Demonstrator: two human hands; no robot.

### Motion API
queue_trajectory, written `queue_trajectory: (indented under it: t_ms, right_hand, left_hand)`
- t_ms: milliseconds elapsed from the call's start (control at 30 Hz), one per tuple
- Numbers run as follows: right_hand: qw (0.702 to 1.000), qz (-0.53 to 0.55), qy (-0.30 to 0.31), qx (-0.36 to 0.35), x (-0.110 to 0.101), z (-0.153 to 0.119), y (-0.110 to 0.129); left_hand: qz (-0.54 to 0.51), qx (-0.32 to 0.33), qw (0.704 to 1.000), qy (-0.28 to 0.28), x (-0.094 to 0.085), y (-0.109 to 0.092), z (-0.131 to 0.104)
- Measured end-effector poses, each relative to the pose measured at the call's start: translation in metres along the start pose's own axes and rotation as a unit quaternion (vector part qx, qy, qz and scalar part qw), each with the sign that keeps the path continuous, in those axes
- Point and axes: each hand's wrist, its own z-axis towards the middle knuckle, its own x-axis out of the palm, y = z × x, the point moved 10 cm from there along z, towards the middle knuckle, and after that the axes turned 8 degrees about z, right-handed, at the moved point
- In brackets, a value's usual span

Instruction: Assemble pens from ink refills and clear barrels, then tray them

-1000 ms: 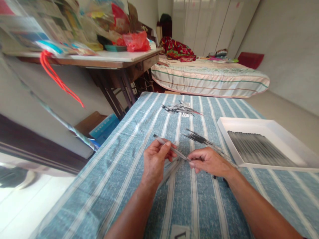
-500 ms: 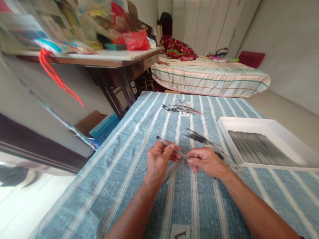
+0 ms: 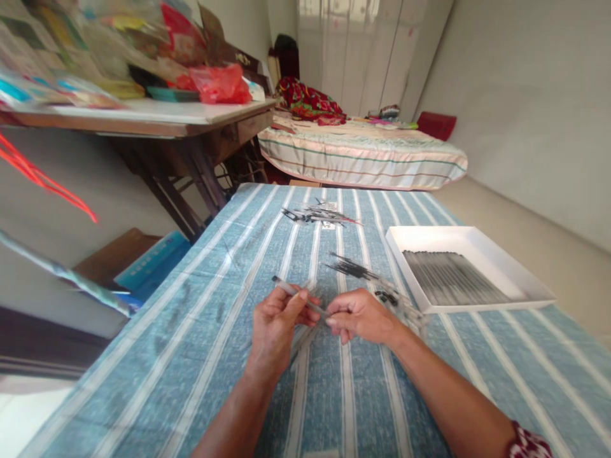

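Observation:
A slim greyish pen (image 3: 285,285) with a dark end lies slantwise between my two hands above the striped cloth. My left hand (image 3: 274,327) is closed round its barrel, thumb on top. At the lower right end, my right hand (image 3: 363,316) pinches the pen between thumb and fingertips; those fingers cover its tip. Just beyond my right hand is a bunch of thin black-ended pen refills (image 3: 351,267). Clear tubes and small black pieces (image 3: 386,297) lie beside my right wrist, partly hidden by it. Some pale tubes (image 3: 301,340) rest below my hands.
To the right, a shallow white box (image 3: 518,306) holds a row of dark pens (image 3: 451,278). A loose heap of pen parts (image 3: 315,215) lies at the far end of the striped tablecloth (image 3: 191,331). Beyond are a cluttered desk (image 3: 229,111) and a bed (image 3: 363,152).
The view has swung right, so the table and box appear further left. Both hands keep nearly the same hold on the pen.

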Motion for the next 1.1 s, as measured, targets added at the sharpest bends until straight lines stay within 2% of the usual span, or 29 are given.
queue_trajectory:
  t_ms: [100,200,367,433,467,533,567,667,733,767,833,933,1100]
  right_hand:
    - [0.995,-0.093,-0.001,-0.038,0.0,-0.001,0.016]
    - [0.971,-0.213,-0.034,-0.106,-0.005,-0.006,0.039]
    - [0.962,-0.242,-0.046,-0.117,-0.013,-0.012,0.05]
    - [0.962,-0.244,-0.067,-0.1,-0.031,-0.017,0.053]
    - [0.961,-0.247,-0.089,-0.086,-0.047,-0.022,0.054]
    - [0.95,-0.262,-0.16,-0.05,-0.09,-0.037,0.057]
    - [0.935,-0.285,-0.208,-0.03,-0.116,-0.049,0.058]
    - [0.868,-0.383,-0.312,0.059,-0.184,-0.085,0.053]
    - [0.829,-0.427,-0.335,0.135,-0.214,-0.103,0.039]
    - [0.824,-0.43,-0.331,0.164,-0.222,-0.108,0.03]
    - [0.825,-0.415,-0.324,0.204,-0.231,-0.115,0.012]
    - [0.838,-0.382,-0.317,0.226,-0.231,-0.116,-0.004]
    - [0.851,-0.362,-0.307,0.226,-0.228,-0.112,-0.01]
  left_hand:
    - [0.014,0.002,1.0,0.01,0.006,-0.001,0.0]
    - [0.035,0.008,0.999,0.019,0.011,-0.003,-0.001]
    - [0.071,0.016,0.997,0.035,0.019,-0.006,-0.004]
    - [0.081,0.019,0.996,0.032,0.017,-0.007,-0.004]
    - [0.096,0.023,0.995,0.023,0.014,-0.007,-0.003]
    - [0.154,0.046,0.987,0.002,0.007,-0.01,-0.001]
    - [0.195,0.064,0.979,-0.006,0.003,-0.013,0.0]
    - [0.325,0.132,0.936,0.003,0.004,-0.02,0.0]
    - [0.407,0.168,0.897,0.032,0.013,-0.021,-0.002]
    - [0.449,0.179,0.874,0.047,0.018,-0.02,-0.003]
    - [0.537,0.178,0.821,0.076,0.028,-0.015,-0.005]
    - [0.633,0.157,0.751,0.101,0.035,-0.007,-0.007]
    - [0.686,0.152,0.702,0.118,0.038,-0.002,-0.009]
